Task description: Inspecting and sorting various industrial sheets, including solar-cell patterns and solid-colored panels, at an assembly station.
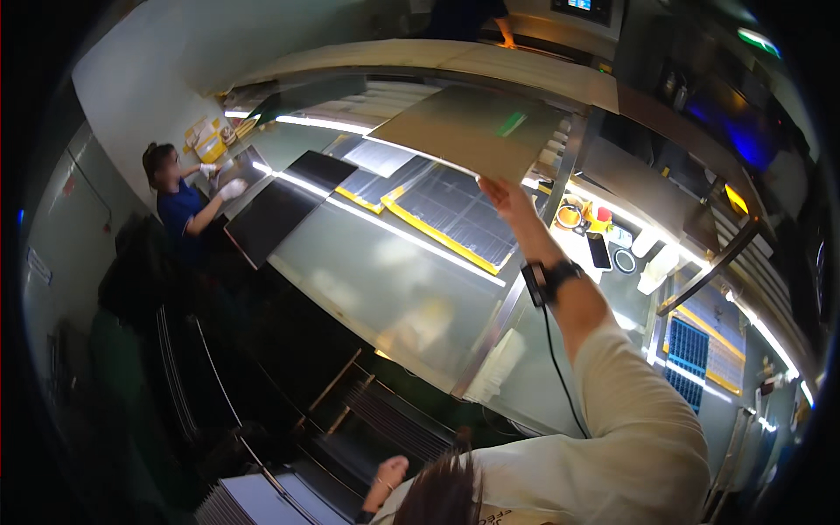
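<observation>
Presently pinching the near edge of a flat brown sheet [455, 131] with the right hand [500, 199], fingers together on its border, up toward twelve o'clock. Cannot tell how far above the table. Wearing a black wristband [553, 280] on the same arm, trailing a thin cable [564, 376] down between four and five o'clock. Curling the fingers of the left hand [391, 472] low at six o'clock, near a dark ribbed stack [394, 420]; cannot tell whether clamped on anything. Farther round at seven o'clock, at the lower rim, a pale flat panel [280, 494]. Back near the sheet, just below its near edge in the view, dark panels with yellow borders [459, 210], lying on a broad glass table [350, 280] crossed by bright light strips. Between two and three o'clock, on the lit worktop, an orange cup [569, 216]; close by, toward three, a black phone [599, 251] and, just beside it, a round ring [625, 260]. Between three and four, a blue grid panel [687, 350]. Between nine and ten, a co-worker in a blue shirt [179, 206], with white gloves [232, 189] at a shiny plate [248, 175]. Nearer, toward ten, a large dark board [289, 210]. Between twelve and one, far off, another person's hand [507, 38].
</observation>
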The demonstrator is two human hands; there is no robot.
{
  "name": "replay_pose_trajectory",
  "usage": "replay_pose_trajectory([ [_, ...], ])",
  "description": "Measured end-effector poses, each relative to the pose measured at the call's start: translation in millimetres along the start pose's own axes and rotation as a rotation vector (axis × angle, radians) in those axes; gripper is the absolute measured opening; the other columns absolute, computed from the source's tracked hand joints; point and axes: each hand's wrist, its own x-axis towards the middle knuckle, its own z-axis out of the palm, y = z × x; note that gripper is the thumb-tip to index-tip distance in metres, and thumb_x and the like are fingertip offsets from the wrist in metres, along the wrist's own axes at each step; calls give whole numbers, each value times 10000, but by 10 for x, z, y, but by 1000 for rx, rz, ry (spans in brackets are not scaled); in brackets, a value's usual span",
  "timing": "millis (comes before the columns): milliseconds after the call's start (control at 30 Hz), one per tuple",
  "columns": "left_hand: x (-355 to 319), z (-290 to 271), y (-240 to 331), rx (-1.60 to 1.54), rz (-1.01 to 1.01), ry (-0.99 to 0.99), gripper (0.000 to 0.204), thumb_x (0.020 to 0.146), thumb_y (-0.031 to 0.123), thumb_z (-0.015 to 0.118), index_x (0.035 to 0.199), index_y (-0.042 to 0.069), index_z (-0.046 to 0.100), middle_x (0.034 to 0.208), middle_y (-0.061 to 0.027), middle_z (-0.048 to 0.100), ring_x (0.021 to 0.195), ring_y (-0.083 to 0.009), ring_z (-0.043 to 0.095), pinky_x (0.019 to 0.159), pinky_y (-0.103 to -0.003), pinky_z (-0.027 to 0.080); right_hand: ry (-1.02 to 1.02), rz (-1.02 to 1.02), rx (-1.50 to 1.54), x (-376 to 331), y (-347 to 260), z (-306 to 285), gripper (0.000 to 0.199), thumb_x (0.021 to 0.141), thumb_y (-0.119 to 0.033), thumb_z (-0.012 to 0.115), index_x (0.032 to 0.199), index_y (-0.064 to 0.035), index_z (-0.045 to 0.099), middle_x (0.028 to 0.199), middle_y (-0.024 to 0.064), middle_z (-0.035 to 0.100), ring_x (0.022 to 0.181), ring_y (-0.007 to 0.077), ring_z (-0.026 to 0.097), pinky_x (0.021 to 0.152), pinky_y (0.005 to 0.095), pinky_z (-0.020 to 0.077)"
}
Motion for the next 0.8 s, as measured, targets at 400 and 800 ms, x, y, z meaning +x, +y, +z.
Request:
replay_pose_trajectory([
  [400,-302,-317,2452,-1156,440,-444,823,798,633,414,1289,-24,346,1274,-152,451,1153,-288,461,978,-408,354,-313,514,-382,-3183,-900,-955,328,857,-126,530,1134,42,480,1053,187,580,887,275,616,730,340,531],
  [800,-507,589,1193,-1044,165,-141,315,781,52,618,1084,34,533,1014,-65,603,926,-189,578,833,-313,451,56,645,-513,-3418,-452,-1553,251,873,-160,529,1072,-13,490,918,74,605,779,155,610,734,294,515],
])
